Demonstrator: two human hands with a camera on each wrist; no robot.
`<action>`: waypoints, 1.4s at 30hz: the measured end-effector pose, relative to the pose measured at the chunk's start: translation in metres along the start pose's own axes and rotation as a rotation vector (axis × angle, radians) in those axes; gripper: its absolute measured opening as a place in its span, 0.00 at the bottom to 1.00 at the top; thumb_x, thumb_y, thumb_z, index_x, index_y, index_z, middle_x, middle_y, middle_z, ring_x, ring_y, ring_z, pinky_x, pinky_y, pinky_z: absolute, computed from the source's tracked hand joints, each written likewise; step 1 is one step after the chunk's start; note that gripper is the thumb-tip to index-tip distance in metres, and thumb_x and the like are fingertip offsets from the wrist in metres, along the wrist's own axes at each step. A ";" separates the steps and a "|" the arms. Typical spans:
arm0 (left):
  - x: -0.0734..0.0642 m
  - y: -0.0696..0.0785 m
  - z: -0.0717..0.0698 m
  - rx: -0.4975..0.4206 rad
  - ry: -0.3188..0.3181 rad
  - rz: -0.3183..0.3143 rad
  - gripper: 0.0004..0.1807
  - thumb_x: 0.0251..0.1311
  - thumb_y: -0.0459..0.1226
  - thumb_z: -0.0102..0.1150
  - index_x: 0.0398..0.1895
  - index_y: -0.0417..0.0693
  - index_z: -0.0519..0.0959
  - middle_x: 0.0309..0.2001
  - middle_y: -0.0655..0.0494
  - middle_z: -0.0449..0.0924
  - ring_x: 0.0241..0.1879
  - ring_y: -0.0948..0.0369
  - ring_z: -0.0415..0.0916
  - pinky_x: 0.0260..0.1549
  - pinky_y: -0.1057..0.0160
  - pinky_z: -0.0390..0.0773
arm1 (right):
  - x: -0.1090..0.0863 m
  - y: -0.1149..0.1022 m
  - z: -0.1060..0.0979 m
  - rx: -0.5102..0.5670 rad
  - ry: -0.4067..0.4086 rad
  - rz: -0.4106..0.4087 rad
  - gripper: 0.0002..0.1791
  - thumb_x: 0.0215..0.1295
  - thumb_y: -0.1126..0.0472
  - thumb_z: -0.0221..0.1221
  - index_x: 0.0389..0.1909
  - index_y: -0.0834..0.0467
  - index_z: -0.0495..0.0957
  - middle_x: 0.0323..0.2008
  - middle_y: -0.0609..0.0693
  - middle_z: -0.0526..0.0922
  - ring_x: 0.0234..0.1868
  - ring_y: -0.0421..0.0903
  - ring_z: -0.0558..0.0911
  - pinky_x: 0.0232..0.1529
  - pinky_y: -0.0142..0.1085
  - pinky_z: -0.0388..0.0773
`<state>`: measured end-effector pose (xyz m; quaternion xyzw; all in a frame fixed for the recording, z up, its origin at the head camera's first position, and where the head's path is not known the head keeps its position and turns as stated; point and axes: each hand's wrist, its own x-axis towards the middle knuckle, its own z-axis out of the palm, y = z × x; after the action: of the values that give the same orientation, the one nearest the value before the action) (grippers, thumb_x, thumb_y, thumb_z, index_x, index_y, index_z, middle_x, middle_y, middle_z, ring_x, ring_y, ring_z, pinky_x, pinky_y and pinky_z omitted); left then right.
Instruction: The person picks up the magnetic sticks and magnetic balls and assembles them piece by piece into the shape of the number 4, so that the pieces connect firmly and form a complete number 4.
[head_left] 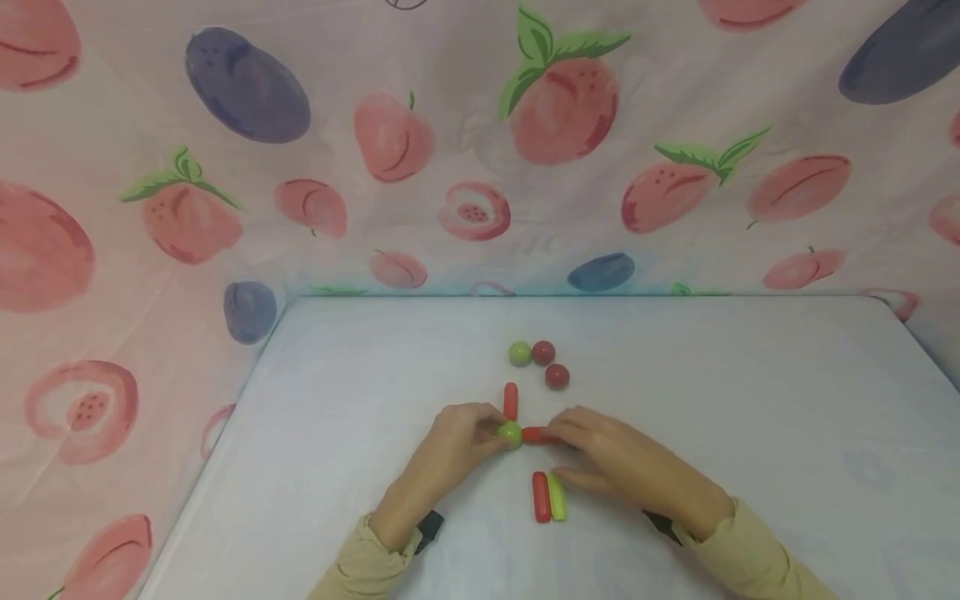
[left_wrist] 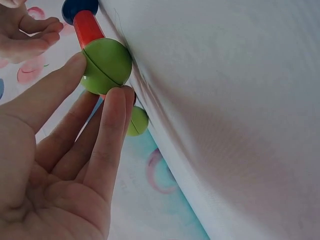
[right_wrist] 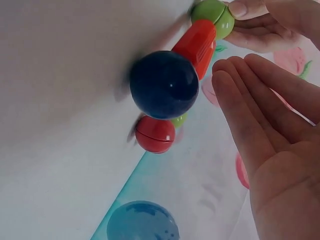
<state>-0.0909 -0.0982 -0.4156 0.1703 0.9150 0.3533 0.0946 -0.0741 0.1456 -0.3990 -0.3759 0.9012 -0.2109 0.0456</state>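
My left hand (head_left: 459, 446) pinches a green ball (left_wrist: 107, 62) between thumb and fingertips. One red stick (head_left: 534, 435) runs from that ball toward the right hand, with a dark blue ball (right_wrist: 164, 85) on its other end. The head view hides this blue ball behind my right hand (head_left: 626, 462). In the right wrist view, the right hand's fingers (right_wrist: 240, 95) are extended beside the red stick and blue ball, with a visible gap from them. A second red stick (head_left: 511, 401) points away from the green ball toward the back of the table.
Behind the hands lie another green ball (head_left: 520, 353) and two red balls, one at the back (head_left: 543, 352) and one nearer (head_left: 557, 377). A loose red stick (head_left: 541, 497) and a yellow-green stick (head_left: 557, 497) lie side by side in front. Fruit-patterned cloth (head_left: 472, 133) hangs behind the white table (head_left: 337, 400).
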 end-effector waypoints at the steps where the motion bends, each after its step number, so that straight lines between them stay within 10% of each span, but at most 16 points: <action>1: 0.000 0.000 0.000 -0.001 0.001 0.001 0.15 0.55 0.41 0.73 0.45 0.49 0.85 0.38 0.58 0.87 0.35 0.68 0.81 0.39 0.69 0.82 | -0.001 0.000 0.000 -0.003 -0.005 0.002 0.23 0.60 0.53 0.69 0.55 0.57 0.81 0.49 0.45 0.82 0.50 0.40 0.79 0.54 0.39 0.81; 42: 0.002 0.003 -0.003 0.018 0.017 -0.002 0.18 0.56 0.42 0.71 0.49 0.47 0.84 0.46 0.55 0.86 0.46 0.60 0.82 0.49 0.60 0.82 | -0.017 0.000 0.014 0.008 -0.155 0.058 0.26 0.58 0.41 0.68 0.53 0.52 0.82 0.50 0.42 0.81 0.50 0.39 0.79 0.56 0.40 0.80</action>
<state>-0.0928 -0.0976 -0.4113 0.1673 0.9191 0.3463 0.0854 -0.0587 0.1526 -0.4131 -0.3647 0.9046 -0.1833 0.1228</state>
